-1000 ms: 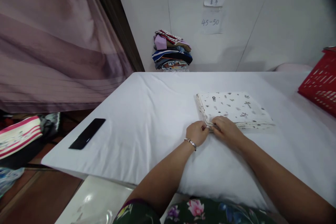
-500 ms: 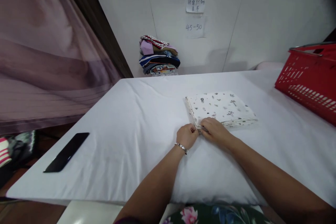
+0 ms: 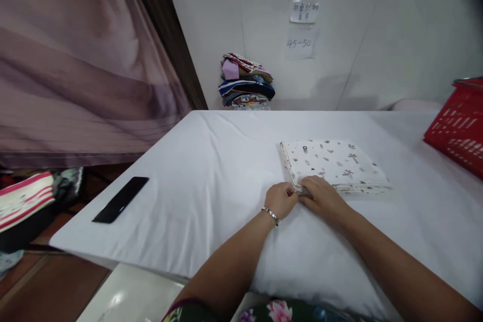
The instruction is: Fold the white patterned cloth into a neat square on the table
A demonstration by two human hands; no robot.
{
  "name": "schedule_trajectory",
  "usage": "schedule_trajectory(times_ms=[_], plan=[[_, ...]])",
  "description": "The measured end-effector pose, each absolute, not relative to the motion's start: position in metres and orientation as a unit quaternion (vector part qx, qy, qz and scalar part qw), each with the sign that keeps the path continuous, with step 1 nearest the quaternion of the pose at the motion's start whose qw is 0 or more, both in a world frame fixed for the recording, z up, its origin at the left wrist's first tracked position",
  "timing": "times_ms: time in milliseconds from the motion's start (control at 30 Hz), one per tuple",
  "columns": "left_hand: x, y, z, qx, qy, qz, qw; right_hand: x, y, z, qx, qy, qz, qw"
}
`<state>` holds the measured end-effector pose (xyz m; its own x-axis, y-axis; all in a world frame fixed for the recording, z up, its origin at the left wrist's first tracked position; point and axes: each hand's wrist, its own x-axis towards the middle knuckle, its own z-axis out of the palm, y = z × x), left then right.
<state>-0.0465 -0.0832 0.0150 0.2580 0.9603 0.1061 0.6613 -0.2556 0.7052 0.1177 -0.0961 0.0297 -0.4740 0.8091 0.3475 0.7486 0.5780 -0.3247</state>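
Observation:
A white cloth (image 3: 328, 161) printed with small plants and palm trees lies folded in layers on the white-covered table (image 3: 169, 211). Both hands are at its near left corner. My left hand (image 3: 281, 199), with a bracelet at the wrist, is closed in a pinch on the corner's edge. Beside it, my right hand (image 3: 322, 196) grips the same corner, thumb below and fingers over the top layer. The exact bit of cloth between the left fingertips is hidden.
A black flat object (image 3: 121, 200) lies on the table's left side. At the right stands a red basket (image 3: 458, 126). A pile of folded fabrics (image 3: 247, 83) is by the wall beyond the far edge. A pink curtain (image 3: 75, 60) hangs at the left.
The view has turned a little to the left, so everything appears farther right. Both hands stay on the same corner of the cloth, and its fold looks unchanged.

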Motion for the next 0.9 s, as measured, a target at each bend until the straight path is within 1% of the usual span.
schedule_trajectory(times_ms=[167,333,600,733,833,900], plan=[[-0.046,-0.084,0.013,0.739,0.538,0.285,0.288,0.118,-0.095,0.023,-0.468,-0.850,0.050,0.236],[-0.047,-0.084,0.013,0.738,0.529,0.288,0.305,0.120,-0.094,0.023,-0.478,-0.842,0.062,0.242],[-0.048,-0.085,0.013,0.741,0.524,0.286,0.307,0.126,-0.093,0.023,-0.482,-0.842,0.091,0.223],[-0.048,-0.084,0.012,0.755,0.521,0.255,0.305,0.121,-0.096,0.019,-0.490,-0.843,0.047,0.217],[-0.049,-0.084,0.011,0.763,0.521,0.242,0.298,0.116,-0.096,0.013,-0.505,-0.832,-0.004,0.232],[-0.050,-0.083,0.011,0.765,0.519,0.242,0.295,0.114,-0.097,0.011,-0.506,-0.829,-0.008,0.238]])
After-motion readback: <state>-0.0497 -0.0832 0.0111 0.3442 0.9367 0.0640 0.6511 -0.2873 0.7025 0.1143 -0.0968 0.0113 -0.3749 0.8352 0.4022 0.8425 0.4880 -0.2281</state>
